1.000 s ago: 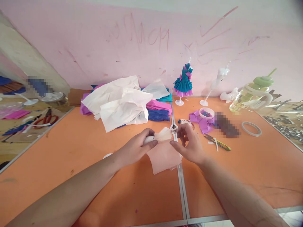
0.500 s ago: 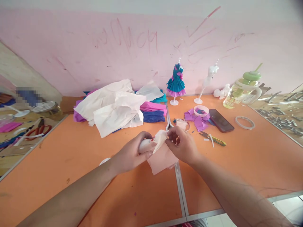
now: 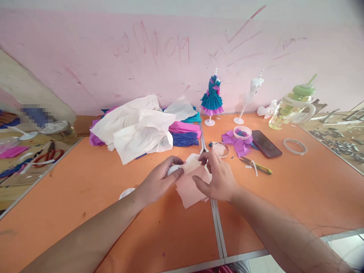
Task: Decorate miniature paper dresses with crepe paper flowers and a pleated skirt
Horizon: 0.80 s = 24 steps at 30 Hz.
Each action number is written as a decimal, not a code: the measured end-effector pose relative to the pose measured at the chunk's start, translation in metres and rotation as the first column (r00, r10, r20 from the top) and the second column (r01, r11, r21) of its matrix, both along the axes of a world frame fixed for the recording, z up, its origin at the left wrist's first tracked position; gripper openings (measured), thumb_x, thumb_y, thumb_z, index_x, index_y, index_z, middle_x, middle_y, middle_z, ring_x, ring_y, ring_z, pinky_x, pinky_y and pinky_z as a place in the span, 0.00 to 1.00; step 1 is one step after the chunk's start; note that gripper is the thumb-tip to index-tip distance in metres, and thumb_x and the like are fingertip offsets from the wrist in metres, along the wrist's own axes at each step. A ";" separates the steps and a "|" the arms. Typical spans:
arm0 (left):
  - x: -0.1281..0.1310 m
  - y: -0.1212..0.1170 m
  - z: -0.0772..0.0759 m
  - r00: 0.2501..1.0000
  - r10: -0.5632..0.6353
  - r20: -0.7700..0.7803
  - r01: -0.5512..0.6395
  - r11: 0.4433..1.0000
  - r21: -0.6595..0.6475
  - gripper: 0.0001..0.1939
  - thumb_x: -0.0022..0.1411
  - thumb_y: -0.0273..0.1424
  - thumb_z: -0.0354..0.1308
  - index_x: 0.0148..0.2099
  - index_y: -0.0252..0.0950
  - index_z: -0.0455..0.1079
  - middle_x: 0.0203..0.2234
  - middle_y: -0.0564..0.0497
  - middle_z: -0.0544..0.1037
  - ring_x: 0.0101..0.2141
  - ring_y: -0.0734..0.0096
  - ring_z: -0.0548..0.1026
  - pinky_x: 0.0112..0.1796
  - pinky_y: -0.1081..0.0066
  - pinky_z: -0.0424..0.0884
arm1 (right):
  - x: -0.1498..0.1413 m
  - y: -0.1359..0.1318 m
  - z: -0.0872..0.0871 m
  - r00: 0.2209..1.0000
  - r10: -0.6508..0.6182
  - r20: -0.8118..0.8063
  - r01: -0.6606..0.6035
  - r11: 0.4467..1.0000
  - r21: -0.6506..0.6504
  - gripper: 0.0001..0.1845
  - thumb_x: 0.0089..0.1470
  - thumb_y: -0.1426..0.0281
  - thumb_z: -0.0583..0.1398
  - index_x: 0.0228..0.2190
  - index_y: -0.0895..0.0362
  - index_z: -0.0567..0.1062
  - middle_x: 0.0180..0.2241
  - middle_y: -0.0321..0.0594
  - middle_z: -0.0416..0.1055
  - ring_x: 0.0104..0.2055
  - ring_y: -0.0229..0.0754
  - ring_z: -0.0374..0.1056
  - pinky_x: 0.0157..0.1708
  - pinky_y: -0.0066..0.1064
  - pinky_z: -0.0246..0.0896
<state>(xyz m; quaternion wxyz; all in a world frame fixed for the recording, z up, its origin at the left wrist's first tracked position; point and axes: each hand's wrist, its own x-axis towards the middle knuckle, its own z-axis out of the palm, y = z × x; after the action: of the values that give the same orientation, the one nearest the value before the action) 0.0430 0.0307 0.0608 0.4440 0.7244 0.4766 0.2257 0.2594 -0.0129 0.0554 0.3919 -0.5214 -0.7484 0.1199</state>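
My left hand [image 3: 159, 180] is closed around a white rounded body [image 3: 173, 170], which looks like a small dress form lying on its side, mostly hidden by the fingers. A white round base [image 3: 126, 193] shows beside the left wrist. Pale crepe paper [image 3: 189, 189] spreads from this body towards the right, with a cream upper layer [image 3: 191, 165] on it. Over the paper's right part is my right hand [image 3: 217, 176], thumb and fingers apart, the fingertips close to its upper edge. Whether they touch it I cannot tell.
Behind lie crumpled white paper [image 3: 142, 129] and coloured paper. A dressed mini mannequin [image 3: 212, 96] and a bare one [image 3: 253, 94] stand near the wall. To the right are a bowl [image 3: 242, 132], phone [image 3: 266, 144], thread snips [image 3: 257, 166], tape roll [image 3: 295, 146] and bottle [image 3: 291, 108].
My right hand's fingers have come apart from a pinch on the paper, the thumb dropping down and left. The raised cream fold now lies flatter. The left hand keeps its hold.
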 end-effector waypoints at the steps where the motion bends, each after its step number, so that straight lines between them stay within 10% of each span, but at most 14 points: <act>1: 0.000 -0.001 0.003 1.000 -0.026 -0.006 0.026 1.000 -0.009 0.18 0.66 0.47 0.49 0.49 0.42 0.65 0.39 0.51 0.74 0.34 0.64 0.71 0.34 0.68 0.68 | -0.002 0.001 -0.001 0.999 -0.033 -0.010 0.033 0.999 -0.006 0.21 0.48 0.64 0.63 0.43 0.53 0.63 0.37 0.38 0.70 0.30 0.38 0.64 0.27 0.30 0.57; 7: 0.004 -0.005 0.011 0.991 -0.093 -0.096 0.094 0.996 0.003 0.22 0.60 0.48 0.58 0.49 0.39 0.64 0.38 0.50 0.75 0.34 0.62 0.73 0.33 0.68 0.67 | -0.008 0.004 -0.008 0.981 -0.191 -0.024 0.191 0.982 0.007 0.19 0.51 0.58 0.63 0.40 0.53 0.64 0.32 0.35 0.70 0.29 0.37 0.67 0.25 0.28 0.54; 24: 0.005 -0.001 -0.004 0.999 0.037 -0.020 -0.036 0.997 0.067 0.16 0.60 0.45 0.59 0.44 0.41 0.65 0.33 0.52 0.73 0.32 0.65 0.71 0.32 0.67 0.69 | -0.002 0.002 -0.005 0.987 -0.147 -0.071 0.148 0.989 0.007 0.22 0.51 0.56 0.63 0.40 0.55 0.64 0.33 0.37 0.70 0.29 0.37 0.65 0.27 0.29 0.56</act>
<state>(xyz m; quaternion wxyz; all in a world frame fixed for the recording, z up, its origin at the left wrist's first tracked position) 0.0480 0.0293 0.0563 0.4104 0.7322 0.4867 0.2418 0.2578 -0.0106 0.0504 0.4288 -0.5686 -0.6942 0.1043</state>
